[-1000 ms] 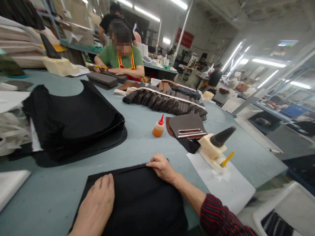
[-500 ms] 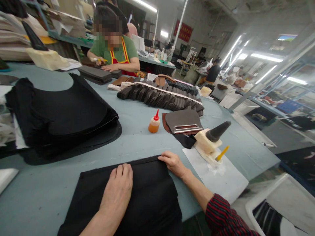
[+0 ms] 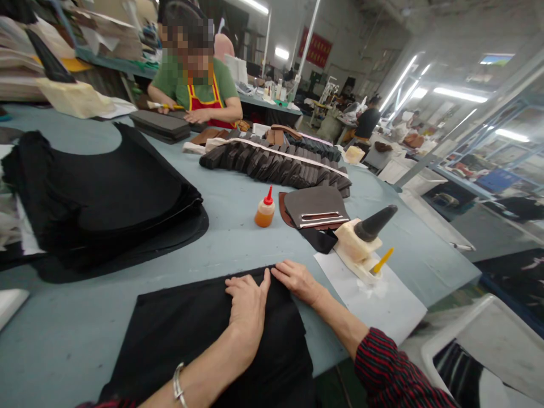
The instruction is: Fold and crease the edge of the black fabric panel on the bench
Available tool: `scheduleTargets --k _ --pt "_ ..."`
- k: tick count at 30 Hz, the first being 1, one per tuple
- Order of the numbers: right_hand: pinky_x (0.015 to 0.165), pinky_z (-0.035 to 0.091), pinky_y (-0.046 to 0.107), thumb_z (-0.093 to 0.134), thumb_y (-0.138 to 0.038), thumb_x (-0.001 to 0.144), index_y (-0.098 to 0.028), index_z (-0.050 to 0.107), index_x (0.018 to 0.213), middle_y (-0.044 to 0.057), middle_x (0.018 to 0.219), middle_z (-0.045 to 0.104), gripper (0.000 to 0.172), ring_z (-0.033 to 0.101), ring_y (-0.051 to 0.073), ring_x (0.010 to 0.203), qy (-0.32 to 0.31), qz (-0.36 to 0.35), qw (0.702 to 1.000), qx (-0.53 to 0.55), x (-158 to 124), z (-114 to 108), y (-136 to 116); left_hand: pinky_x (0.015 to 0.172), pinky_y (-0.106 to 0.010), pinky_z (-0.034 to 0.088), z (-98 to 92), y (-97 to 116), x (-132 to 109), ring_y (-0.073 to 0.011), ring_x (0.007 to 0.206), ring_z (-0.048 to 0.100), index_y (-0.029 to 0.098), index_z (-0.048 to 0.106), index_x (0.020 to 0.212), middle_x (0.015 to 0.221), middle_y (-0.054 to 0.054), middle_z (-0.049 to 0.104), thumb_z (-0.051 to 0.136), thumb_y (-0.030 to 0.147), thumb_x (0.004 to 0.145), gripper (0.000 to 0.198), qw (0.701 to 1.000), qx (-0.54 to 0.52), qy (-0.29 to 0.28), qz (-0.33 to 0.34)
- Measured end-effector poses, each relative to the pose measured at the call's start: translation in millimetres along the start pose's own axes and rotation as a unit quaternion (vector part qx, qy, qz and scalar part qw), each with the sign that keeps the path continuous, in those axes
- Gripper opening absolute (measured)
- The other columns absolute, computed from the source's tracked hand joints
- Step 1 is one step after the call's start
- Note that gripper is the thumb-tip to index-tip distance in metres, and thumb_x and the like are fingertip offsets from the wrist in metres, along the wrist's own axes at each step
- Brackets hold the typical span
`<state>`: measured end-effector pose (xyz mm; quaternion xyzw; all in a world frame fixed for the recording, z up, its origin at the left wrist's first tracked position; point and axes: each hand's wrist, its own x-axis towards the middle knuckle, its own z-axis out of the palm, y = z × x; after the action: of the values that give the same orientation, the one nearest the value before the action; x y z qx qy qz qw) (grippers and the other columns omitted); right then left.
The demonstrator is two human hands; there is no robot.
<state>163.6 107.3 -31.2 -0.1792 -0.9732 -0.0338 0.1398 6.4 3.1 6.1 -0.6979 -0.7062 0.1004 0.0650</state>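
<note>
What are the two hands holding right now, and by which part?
Nothing is gripped. The left hand and right hand press flat on the black fabric piece, both near its far right corner.

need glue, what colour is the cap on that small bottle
Red, on the amber glue bottle; clearest in the head view.

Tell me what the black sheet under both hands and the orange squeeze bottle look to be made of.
Black sheet: seemingly matte fabric or thin felt; it lies limp and flat with no shine. Orange bottle: likely translucent soft plastic with a glossy red nozzle cap.
</note>
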Motion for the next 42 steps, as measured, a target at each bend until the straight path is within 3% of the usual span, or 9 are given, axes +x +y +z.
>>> scheduleTargets --k 7,12,15,20,24,27,32,38,42 --pt "0.074 0.048 0.034 0.038 -0.013 0.098 -0.015 0.064 0.098 0.010 0.091 0.061 0.026 0.052 0.020 0.087 0.031 0.074 0.996 -0.038 -13 -14 9 0.075 -0.044 0.051 11.7 -12 -11 -0.0285 0.093 0.064 0.019 0.053 0.133 0.098 -0.018 0.067 0.037 0.000 0.081 0.058 0.997 -0.021 0.070 0.004" --pt "0.081 0.050 0.040 0.042 -0.011 0.094 -0.015 0.062 0.113 0.014 0.105 0.062 0.028 0.053 0.024 0.100 0.043 0.062 0.997 -0.009 18 -3 -28 0.090 -0.049 0.048 22.9 -7 -13 -0.0289 0.105 0.061 0.018 0.054 0.132 0.110 -0.018 0.067 0.038 0.001 0.081 0.056 0.997 -0.025 0.074 -0.025" --pt "0.079 0.053 0.040 0.040 -0.007 0.092 -0.014 0.062 0.115 0.014 0.103 0.063 0.033 0.055 0.025 0.097 0.045 0.045 0.998 0.007 21 9 -42 0.097 -0.054 0.045 39.2 -40 -28 -0.0324 0.117 0.056 0.016 0.050 0.136 0.126 -0.019 0.061 0.040 0.003 0.081 0.057 0.997 -0.016 0.067 -0.034" --pt "0.085 0.054 0.045 0.038 -0.008 0.091 -0.018 0.060 0.121 0.014 0.110 0.061 0.039 0.055 0.028 0.104 0.076 0.077 0.994 -0.019 2 25 -29 0.101 -0.055 0.043 70.4 -115 -71 -0.0355 0.125 0.051 0.009 0.051 0.134 0.134 -0.022 0.056 0.038 0.011 0.087 0.048 0.989 0.004 0.046 -0.140" --pt "0.084 0.053 0.044 0.040 -0.009 0.091 -0.017 0.061 0.118 0.013 0.107 0.061 0.035 0.056 0.027 0.098 0.086 0.108 0.990 -0.041 -2 29 -28 0.100 -0.043 0.046 83.4 -134 -80 -0.0320 0.124 0.053 0.005 0.053 0.130 0.134 -0.023 0.056 0.039 0.028 0.093 0.046 0.986 -0.010 0.082 -0.144" --pt "0.082 0.052 0.043 0.043 -0.011 0.091 -0.016 0.061 0.116 0.013 0.105 0.062 0.031 0.055 0.027 0.095 0.086 0.121 0.987 -0.064 0 27 -32 0.094 -0.039 0.049 77.9 -136 -75 -0.0291 0.116 0.057 0.007 0.055 0.127 0.127 -0.022 0.060 0.040 0.027 0.093 0.043 0.985 -0.026 0.094 -0.145" --pt "0.074 0.047 0.039 0.043 -0.010 0.092 -0.015 0.062 0.112 0.011 0.100 0.063 0.028 0.054 0.025 0.088 0.073 0.130 0.985 -0.089 3 22 -33 0.081 -0.041 0.046 51.2 -154 -65 -0.0260 0.090 0.060 0.018 0.063 0.110 0.099 -0.011 0.065 0.042 0.023 0.091 0.029 0.988 -0.083 0.041 -0.121" --pt "0.071 0.045 0.037 0.044 -0.011 0.092 -0.014 0.064 0.107 0.011 0.097 0.064 0.026 0.054 0.024 0.084 0.057 0.131 0.985 -0.093 8 17 -37 0.083 -0.040 0.038 41.1 -182 -48 -0.0265 0.097 0.054 0.019 0.061 0.098 0.101 -0.009 0.063 0.053 0.029 0.084 0.018 0.969 -0.224 -0.016 -0.101" --pt "0.073 0.049 0.036 0.039 -0.013 0.093 -0.017 0.064 0.105 0.009 0.095 0.065 0.027 0.058 0.022 0.086 0.065 0.167 0.984 0.016 6 10 -24 0.083 -0.035 0.037 32.8 -196 -53 -0.0216 0.097 0.052 0.021 0.059 0.085 0.101 -0.004 0.061 0.055 0.025 0.079 0.009 0.935 -0.353 -0.033 -0.026"
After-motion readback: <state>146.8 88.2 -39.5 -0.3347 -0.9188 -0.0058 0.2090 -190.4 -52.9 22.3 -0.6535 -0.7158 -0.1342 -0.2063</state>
